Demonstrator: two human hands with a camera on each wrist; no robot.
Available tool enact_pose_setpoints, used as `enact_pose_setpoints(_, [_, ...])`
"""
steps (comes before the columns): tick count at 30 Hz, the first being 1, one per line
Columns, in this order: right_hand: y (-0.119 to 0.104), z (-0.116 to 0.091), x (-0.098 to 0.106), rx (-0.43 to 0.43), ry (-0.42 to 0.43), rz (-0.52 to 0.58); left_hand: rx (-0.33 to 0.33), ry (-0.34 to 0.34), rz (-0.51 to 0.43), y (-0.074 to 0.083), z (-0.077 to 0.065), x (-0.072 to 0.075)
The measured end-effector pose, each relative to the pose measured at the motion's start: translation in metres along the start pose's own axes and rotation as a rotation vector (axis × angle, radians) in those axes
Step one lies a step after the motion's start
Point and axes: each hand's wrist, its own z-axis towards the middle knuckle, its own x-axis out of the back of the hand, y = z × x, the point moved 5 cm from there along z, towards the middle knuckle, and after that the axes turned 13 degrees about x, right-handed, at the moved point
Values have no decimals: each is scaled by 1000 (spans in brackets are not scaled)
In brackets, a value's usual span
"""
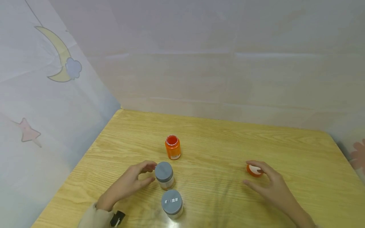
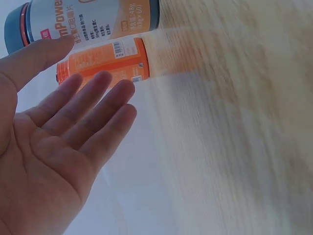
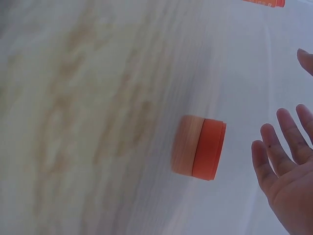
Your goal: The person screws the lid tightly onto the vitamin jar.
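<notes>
My left hand [image 1: 129, 182] is beside a jar with a grey lid [image 1: 164, 174], fingers loosely bent and apart from each other. The left wrist view shows the palm [image 2: 54, 156] facing up the frame, with the printed jar [image 2: 98, 19] and the orange bottle [image 2: 110, 61] beyond the fingers. That bottle [image 1: 173, 148] stands uncapped, its mouth showing. My right hand [image 1: 269, 185] hovers around an orange cap [image 1: 253, 171], thumb and fingers spread. In the right wrist view a gap shows between the cap [image 3: 209, 149] and the fingers [image 3: 276, 152].
A second grey-lidded jar [image 1: 172, 202] stands nearer to me, close to the first one. The wooden table [image 1: 211, 142] meets a pale wall covering [image 1: 199, 85] at the back. Another printed covering [image 1: 48, 104] rises along the left side.
</notes>
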Motion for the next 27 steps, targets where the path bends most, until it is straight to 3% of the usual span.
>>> enact_pose_setpoints(14, [16, -1, 6, -51, -23, 8, -42, 42, -2, 6, 24, 5])
enact_pose_setpoints(27, [32, -3, 14, -116, -84, -51, 6, 65, -78, 9, 44, 4])
